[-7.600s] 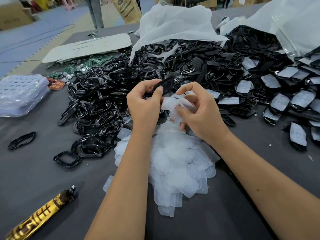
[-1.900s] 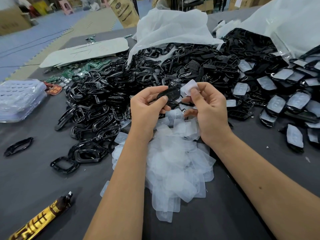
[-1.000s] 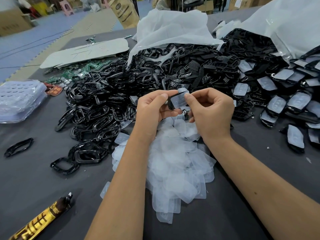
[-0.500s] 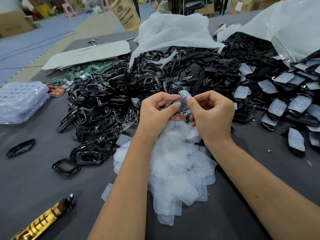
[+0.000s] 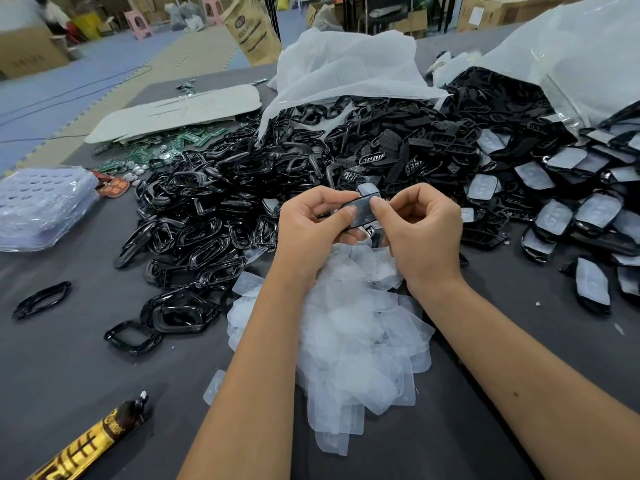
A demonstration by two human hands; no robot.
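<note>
I am pinching one black shell (image 5: 361,212) with my left hand (image 5: 311,225) and right hand (image 5: 424,233) together. Clear pads (image 5: 353,341) are lying heaped underneath.

A dark grey cloth-covered table (image 5: 69,368) fills the lower frame. Beyond its far edge, in the upper left, lie blue foam floor mats (image 5: 48,98) beside a beige strip of flooring (image 5: 194,53). Brown cardboard boxes (image 5: 27,57), a pink plastic stool (image 5: 136,22) and a tall tan paper sack (image 5: 254,32) stand along the top. The light is soft and even.
</note>
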